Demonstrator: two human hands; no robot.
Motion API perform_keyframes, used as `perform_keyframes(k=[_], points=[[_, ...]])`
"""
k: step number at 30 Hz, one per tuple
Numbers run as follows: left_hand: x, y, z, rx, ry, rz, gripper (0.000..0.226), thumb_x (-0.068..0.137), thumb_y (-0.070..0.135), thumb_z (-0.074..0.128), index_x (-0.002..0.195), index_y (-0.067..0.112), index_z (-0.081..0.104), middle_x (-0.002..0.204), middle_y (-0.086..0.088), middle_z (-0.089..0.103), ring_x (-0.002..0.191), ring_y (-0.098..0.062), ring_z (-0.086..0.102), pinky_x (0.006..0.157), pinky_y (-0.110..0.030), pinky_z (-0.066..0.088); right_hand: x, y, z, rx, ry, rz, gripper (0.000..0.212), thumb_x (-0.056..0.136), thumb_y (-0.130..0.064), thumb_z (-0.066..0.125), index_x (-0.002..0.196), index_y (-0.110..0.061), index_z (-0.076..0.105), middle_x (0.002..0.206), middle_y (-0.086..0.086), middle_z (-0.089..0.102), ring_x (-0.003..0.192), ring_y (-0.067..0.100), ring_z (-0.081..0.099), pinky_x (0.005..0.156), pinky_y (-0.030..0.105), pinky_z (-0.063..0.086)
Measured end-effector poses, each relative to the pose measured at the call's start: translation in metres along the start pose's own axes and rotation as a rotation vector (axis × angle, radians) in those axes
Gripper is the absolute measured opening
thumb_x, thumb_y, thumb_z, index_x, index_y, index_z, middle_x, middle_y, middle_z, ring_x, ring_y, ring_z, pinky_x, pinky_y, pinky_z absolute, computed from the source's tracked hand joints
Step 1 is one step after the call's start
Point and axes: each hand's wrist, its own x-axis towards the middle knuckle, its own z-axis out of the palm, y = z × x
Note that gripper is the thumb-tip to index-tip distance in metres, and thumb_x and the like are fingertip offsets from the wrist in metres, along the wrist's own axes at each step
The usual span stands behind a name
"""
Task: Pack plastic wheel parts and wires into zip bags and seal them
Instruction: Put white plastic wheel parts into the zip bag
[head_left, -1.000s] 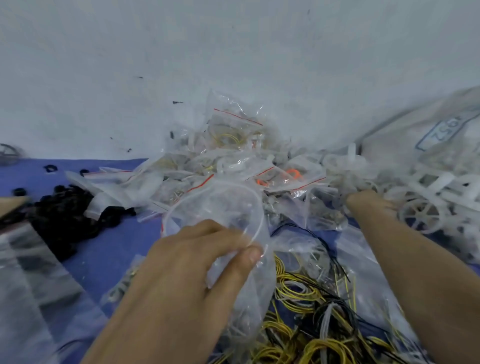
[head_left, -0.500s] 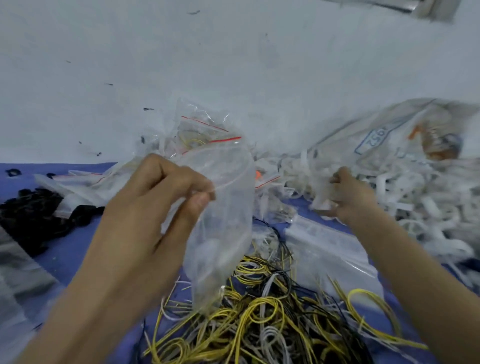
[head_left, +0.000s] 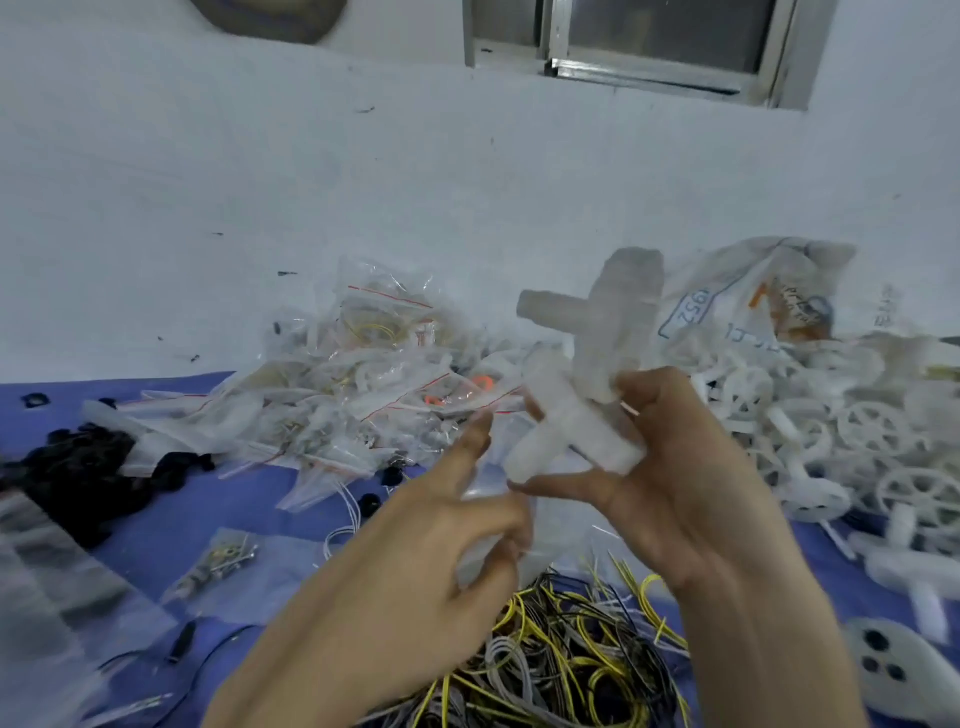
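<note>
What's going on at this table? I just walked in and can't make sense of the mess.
A person is packing small parts into bags. The right hand holds two white cross-shaped plastic parts up over the table, while the left hand pinches a clear zip bag just beside them. Nothing looks bagged from this handful yet. Below lies a tangle of yellow, black and grey wires, with a heap of white wheels at right and filled bags behind.

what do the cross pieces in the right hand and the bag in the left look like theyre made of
Cross pieces: likely moulded plastic, milky white, matte, slightly translucent, held by the right hand.
Bag: thin clear plastic film, glossy and see-through, pinched by the left hand; motion blur hides detail.
</note>
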Motion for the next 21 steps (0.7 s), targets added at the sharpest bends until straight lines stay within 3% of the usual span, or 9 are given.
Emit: perform_keyframes(k=[2, 4, 7, 9, 11, 13, 16, 19, 21], points=[[0.0, 0.004, 0.0, 0.001, 0.009, 0.015, 0.011, 0.086, 0.036, 0.043, 0.092, 0.034, 0.053, 0.157, 0.008, 0.012, 0.138, 0.014, 0.008, 0.102, -0.028, 0.039, 0.003, 0.003, 0.0, -0.084, 0.02, 0.042, 0.034, 0.087, -0.018, 0.042, 0.106, -0.002, 0.065, 0.095, 0.019, 0.068, 0.08, 0.029, 0.066, 0.063, 0.046, 0.05], [0.0, 0.004, -0.002, 0.027, 0.044, 0.013, 0.011, 0.086, 0.038, 0.045, 0.091, 0.035, 0.055, 0.152, -0.006, 0.028, 0.125, 0.019, 0.03, 0.093, -0.029, 0.044, 0.005, 0.005, 0.0, -0.131, 0.052, 0.071, 0.041, 0.09, -0.02, 0.04, 0.119, 0.004, 0.056, 0.112, 0.027, 0.062, 0.093, 0.038, 0.062, 0.067, 0.046, 0.048], [-0.002, 0.001, -0.006, 0.017, 0.088, 0.014, 0.01, 0.084, 0.036, 0.048, 0.088, 0.034, 0.056, 0.158, -0.001, 0.016, 0.137, 0.016, 0.01, 0.098, -0.024, 0.042, 0.006, 0.003, -0.002, -0.113, 0.083, 0.063, 0.031, 0.092, -0.023, 0.039, 0.105, -0.004, 0.06, 0.123, 0.025, 0.057, 0.108, 0.04, 0.06, 0.087, 0.06, 0.046], [-0.003, 0.0, -0.008, -0.019, 0.109, 0.028, 0.008, 0.083, 0.033, 0.051, 0.084, 0.032, 0.059, 0.158, 0.009, 0.005, 0.14, 0.011, -0.002, 0.1, -0.009, 0.035, 0.005, -0.001, -0.006, -0.113, 0.084, 0.034, 0.022, 0.094, -0.025, 0.038, 0.092, -0.015, 0.058, 0.128, 0.022, 0.055, 0.104, 0.035, 0.065, 0.095, 0.064, 0.04], [-0.003, 0.0, -0.01, -0.043, 0.105, 0.042, 0.007, 0.081, 0.03, 0.053, 0.081, 0.031, 0.06, 0.153, 0.018, 0.002, 0.14, 0.01, -0.002, 0.092, -0.011, 0.042, 0.005, -0.003, -0.01, -0.111, 0.073, 0.01, 0.021, 0.095, -0.027, 0.04, 0.089, -0.019, 0.058, 0.129, 0.017, 0.057, 0.1, 0.03, 0.068, 0.095, 0.064, 0.038], [-0.004, 0.0, -0.01, -0.031, 0.105, 0.061, 0.007, 0.081, 0.029, 0.054, 0.08, 0.031, 0.06, 0.15, 0.024, 0.002, 0.139, 0.011, -0.003, 0.081, -0.02, 0.048, 0.006, -0.003, -0.014, -0.122, 0.071, -0.021, 0.023, 0.094, -0.027, 0.042, 0.082, -0.021, 0.061, 0.118, 0.011, 0.065, 0.097, 0.029, 0.069, 0.094, 0.067, 0.037], [-0.004, 0.002, -0.011, -0.035, 0.108, 0.037, 0.008, 0.082, 0.034, 0.052, 0.08, 0.032, 0.06, 0.154, 0.02, 0.003, 0.139, 0.011, 0.001, 0.082, -0.025, 0.045, 0.006, 0.001, -0.011, -0.185, 0.11, -0.115, 0.027, 0.095, -0.021, 0.046, 0.077, -0.02, 0.065, 0.091, 0.003, 0.07, 0.092, 0.032, 0.07, 0.089, 0.061, 0.047], [-0.005, 0.0, -0.014, -0.048, 0.138, -0.018, 0.021, 0.076, 0.05, 0.043, 0.08, 0.038, 0.061, 0.152, 0.03, 0.003, 0.119, 0.006, 0.046, 0.077, -0.031, 0.044, 0.005, 0.003, -0.008, -0.331, 0.084, -0.29, 0.039, 0.094, -0.013, 0.048, 0.06, -0.023, 0.064, 0.071, -0.004, 0.069, 0.073, 0.02, 0.071, 0.069, 0.043, 0.059], [-0.004, -0.001, -0.017, -0.061, 0.149, -0.045, 0.025, 0.073, 0.054, 0.04, 0.079, 0.041, 0.06, 0.15, 0.034, 0.002, 0.105, 0.024, 0.047, 0.077, -0.033, 0.043, 0.003, 0.0, -0.008, -0.511, 0.068, -0.41, 0.034, 0.094, -0.013, 0.051, 0.063, -0.02, 0.064, 0.066, -0.004, 0.066, 0.059, 0.015, 0.064, 0.052, 0.029, 0.053]])
